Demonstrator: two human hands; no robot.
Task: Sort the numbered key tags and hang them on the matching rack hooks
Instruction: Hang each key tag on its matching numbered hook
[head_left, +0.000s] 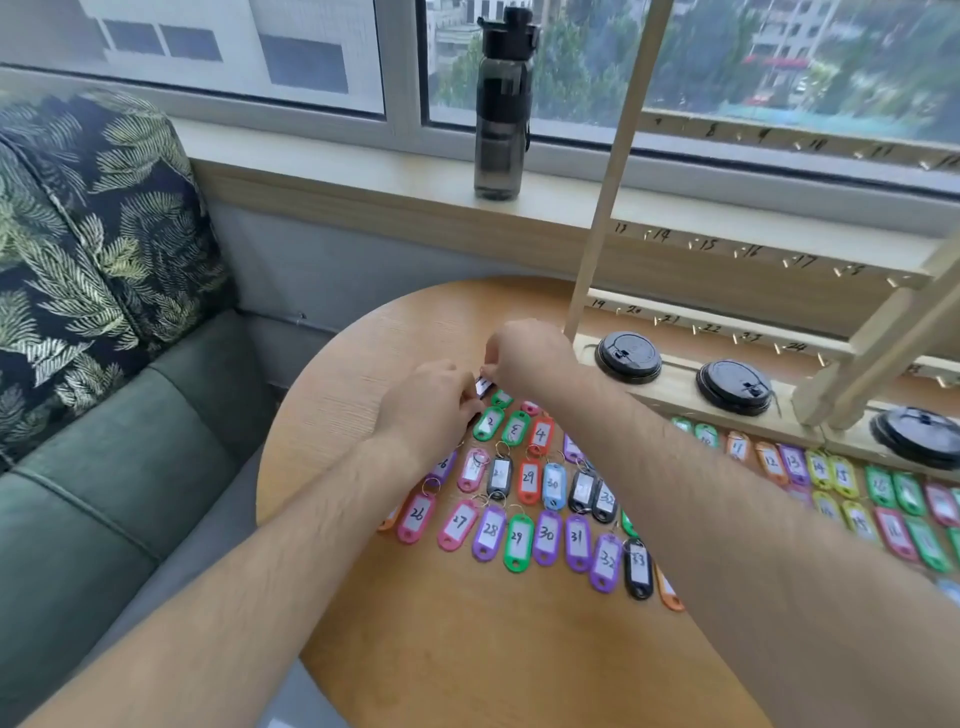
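Several coloured key tags with handwritten numbers lie in rows on the round wooden table, such as green tag 2, pink tag 26 and black tag 33. Both hands meet at the far left end of the rows. My left hand and my right hand pinch one dark tag with a white label between their fingertips. The wooden rack with numbered hooks stands at the right, behind the tags.
Black cup lids sit in the rack's base. A dark water bottle stands on the window sill. A green sofa with a leaf-print cushion lies left of the table.
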